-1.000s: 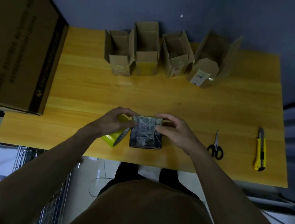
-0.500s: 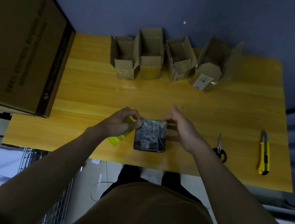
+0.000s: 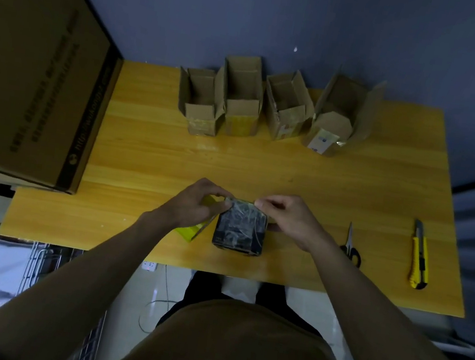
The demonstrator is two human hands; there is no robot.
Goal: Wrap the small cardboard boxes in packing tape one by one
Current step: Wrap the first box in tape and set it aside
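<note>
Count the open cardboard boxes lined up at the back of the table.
4, in a row along the table's far edge: first box at the left, second box touching it, third box, fourth box at the right. None looks hidden behind them.

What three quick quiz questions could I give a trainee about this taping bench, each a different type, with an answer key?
1. Count: how many open cardboard boxes stand in the row at the back of the table?
2. True or false: the scissors lie between the dark taped box and the yellow utility knife.
3. Multiple choice: the yellow tape roll is at which hand? A) left hand B) right hand C) neither

Key
1. Four.
2. True.
3. A; the right hand pinches at the taped box's far top edge.
</note>
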